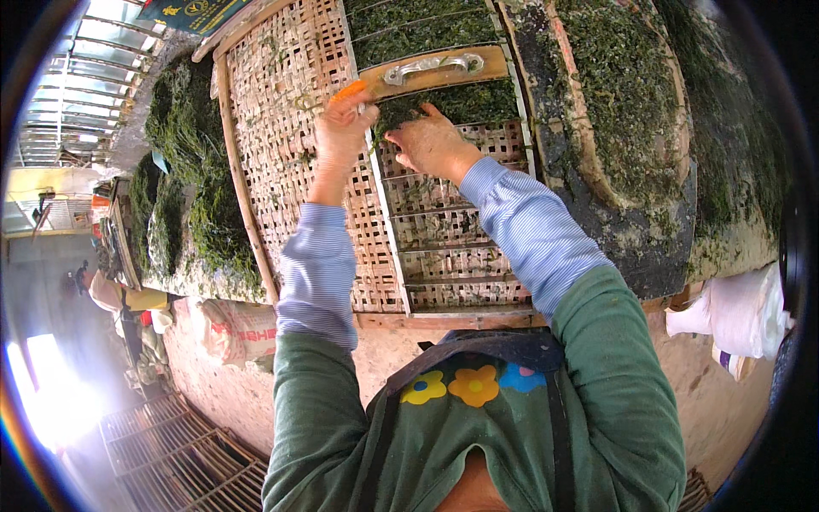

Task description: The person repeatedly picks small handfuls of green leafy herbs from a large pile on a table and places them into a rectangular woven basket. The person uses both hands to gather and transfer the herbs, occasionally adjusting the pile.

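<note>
A metal frame [386, 225] with thin crossbars lies on a woven slatted mat [291, 173] edged with wood. Chopped dark green plant matter [473, 102], seaweed-like, fills its far slots; the nearer slots show bare weave with scraps. Across the frame sits a wooden board [441, 69] with a clear handle [435, 66]. My right hand [435, 141] touches the greens just below this board, fingers spread. Near the board's left end is my left hand [342, 131], fingers curled and blurred. Something orange [349, 91] is at its fingertips, held or worn, I cannot tell which.
Right of the mat, chopped greens [630, 83] heap on a dark board [652, 256]. Long stringy greens lie in piles at far right [736, 128] and left [192, 128]. White sacks [748, 310] stand low at right, a printed sack [243, 329] at left. Slatted racks [173, 441] are lower left.
</note>
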`<action>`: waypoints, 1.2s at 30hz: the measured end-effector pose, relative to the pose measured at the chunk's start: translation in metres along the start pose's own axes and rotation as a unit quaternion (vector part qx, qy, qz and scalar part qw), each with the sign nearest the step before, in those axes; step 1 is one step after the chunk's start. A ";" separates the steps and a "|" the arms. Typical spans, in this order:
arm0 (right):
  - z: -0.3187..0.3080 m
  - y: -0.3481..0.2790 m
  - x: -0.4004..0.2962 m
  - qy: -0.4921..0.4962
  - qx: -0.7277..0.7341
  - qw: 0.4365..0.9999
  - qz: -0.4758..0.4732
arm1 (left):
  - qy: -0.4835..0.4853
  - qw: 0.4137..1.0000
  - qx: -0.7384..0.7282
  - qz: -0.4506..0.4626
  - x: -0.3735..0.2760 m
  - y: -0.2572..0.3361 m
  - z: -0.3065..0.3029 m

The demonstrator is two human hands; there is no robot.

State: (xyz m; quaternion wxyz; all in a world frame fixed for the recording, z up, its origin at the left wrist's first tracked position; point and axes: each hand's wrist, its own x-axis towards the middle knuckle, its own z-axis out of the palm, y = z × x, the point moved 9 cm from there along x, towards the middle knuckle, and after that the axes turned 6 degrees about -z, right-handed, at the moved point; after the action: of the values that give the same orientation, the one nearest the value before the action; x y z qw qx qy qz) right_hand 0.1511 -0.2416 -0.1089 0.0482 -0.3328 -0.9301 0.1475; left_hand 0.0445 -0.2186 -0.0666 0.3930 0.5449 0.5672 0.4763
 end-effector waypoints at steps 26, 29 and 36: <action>-0.035 0.053 -0.088 0.253 -0.170 0.950 0.068 | 0.042 0.906 0.393 -0.149 -0.025 -0.040 -0.015; -0.043 0.053 -0.091 0.273 -0.144 0.950 0.041 | 0.004 0.962 0.242 -0.128 -0.006 0.002 0.010; -0.086 0.049 -0.117 0.308 -0.196 0.931 0.021 | -0.026 0.942 0.336 -0.005 0.010 0.018 0.071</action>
State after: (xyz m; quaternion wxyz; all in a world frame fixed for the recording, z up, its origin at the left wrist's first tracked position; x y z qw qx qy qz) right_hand 0.2880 -0.2589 -0.0415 0.2631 -0.3843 -0.8728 -0.1460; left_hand 0.1160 -0.2013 -0.0649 0.2042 0.6546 0.6866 0.2418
